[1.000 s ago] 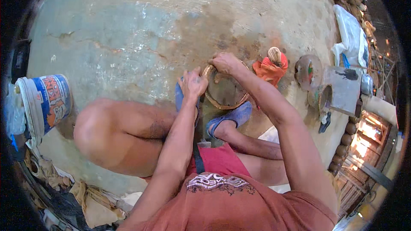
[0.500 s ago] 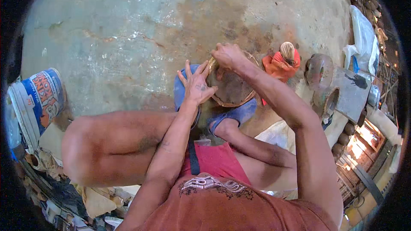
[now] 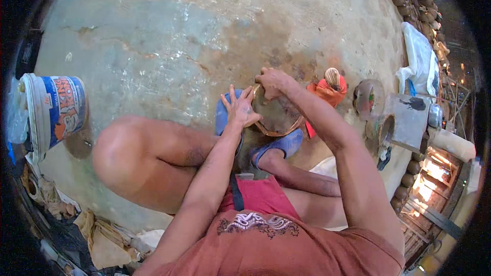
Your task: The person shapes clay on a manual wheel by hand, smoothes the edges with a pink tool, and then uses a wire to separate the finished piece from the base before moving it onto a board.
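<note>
Between my crossed legs sits a round shallow dish (image 3: pixel 279 117) with a brownish inside and a pale tan rim. My left hand (image 3: pixel 240 107) rests against its left side, fingers spread and thumb reaching over the rim. At the dish's upper edge my right hand (image 3: pixel 273 82) has its fingers curled on the rim; whether they also hold something small, I cannot tell. My feet are in blue clogs (image 3: pixel 284 145) beside the dish. An orange-red bag or cloth (image 3: pixel 321 94), with a pale striped object on top, lies just right of it.
A bucket (image 3: pixel 61 110) stands at left. On the right are a rounded dark object (image 3: pixel 367 94), a hollow cylinder (image 3: pixel 381 133), a grey board (image 3: pixel 409 117) and white sheeting (image 3: pixel 414 56). Stacked round pots line the right edge; rags lie at lower left. Cracked floor (image 3: pixel 143 46) extends ahead.
My left fingers have spread wider and its thumb reaches over the rim. My right hand has shifted and curled further over the dish. The view has also shifted slightly.
</note>
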Demonstrator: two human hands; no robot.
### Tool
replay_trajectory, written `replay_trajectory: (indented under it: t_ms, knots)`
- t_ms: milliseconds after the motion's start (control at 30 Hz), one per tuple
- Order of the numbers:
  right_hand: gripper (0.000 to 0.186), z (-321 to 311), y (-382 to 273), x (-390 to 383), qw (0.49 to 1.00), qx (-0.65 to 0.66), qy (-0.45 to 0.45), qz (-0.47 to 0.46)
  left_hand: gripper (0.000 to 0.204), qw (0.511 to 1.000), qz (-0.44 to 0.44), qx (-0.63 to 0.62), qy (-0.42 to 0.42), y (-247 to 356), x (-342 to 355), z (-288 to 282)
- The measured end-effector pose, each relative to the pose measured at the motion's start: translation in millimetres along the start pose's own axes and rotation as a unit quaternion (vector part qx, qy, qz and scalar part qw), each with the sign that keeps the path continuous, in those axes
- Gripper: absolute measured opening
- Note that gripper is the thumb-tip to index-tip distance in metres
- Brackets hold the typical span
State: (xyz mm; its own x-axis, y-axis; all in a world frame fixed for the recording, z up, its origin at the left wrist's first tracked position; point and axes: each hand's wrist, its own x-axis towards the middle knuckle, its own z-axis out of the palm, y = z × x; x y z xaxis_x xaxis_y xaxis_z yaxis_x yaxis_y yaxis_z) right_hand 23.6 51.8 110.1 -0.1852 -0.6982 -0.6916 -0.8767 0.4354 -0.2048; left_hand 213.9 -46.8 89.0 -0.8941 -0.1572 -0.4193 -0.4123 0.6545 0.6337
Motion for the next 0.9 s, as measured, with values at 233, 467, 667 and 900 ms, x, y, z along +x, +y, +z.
replay_trajectory:
  t_ms: [233,467,667,900]
  knots:
    - [0.033,13,-8,5,0.997,-0.036,0.06,0.035,0.111,1.0,-0.001,0.004,-0.029,2,3,4]
    - [0.047,24,-16,-10,0.99,0.003,0.088,0.108,0.125,0.997,-0.008,0.032,-0.075,-3,11,1]
    - [0.13,65,-70,-73,0.727,0.319,0.276,0.542,0.135,0.989,0.02,0.124,-0.079,-9,9,12]
    - [0.154,81,-130,-86,0.519,0.508,0.129,0.675,0.122,0.987,0.038,0.141,-0.058,8,-6,0]
